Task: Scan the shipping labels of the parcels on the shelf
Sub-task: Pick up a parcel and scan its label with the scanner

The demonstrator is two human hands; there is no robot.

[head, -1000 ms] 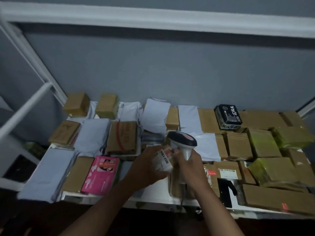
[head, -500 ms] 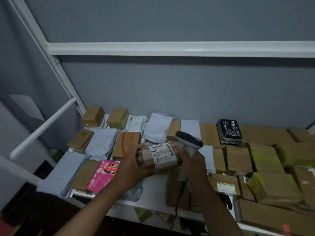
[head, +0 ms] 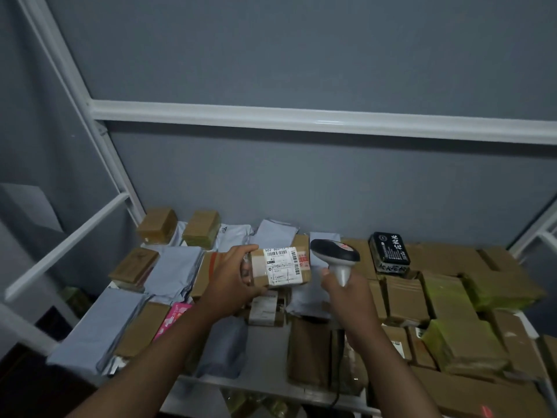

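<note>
White shelf (head: 265, 369), crowded with brown cardboard parcels (head: 404, 300), grey mailer bags (head: 90, 324) and a black box (head: 389, 251)

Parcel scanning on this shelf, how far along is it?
Nothing shows which parcels are already scanned. In hand: the left hand holds a small brown cardboard parcel, white label up, beside the grey handheld scanner in the right hand. Left: possibly the many parcels lying on the white shelf.

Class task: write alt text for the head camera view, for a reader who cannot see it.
A person's left hand holds a small brown parcel, white shipping label facing up, while the right hand grips a handheld barcode scanner beside it. Below, a white shelf is crowded with cardboard boxes and grey mailer bags.
</note>
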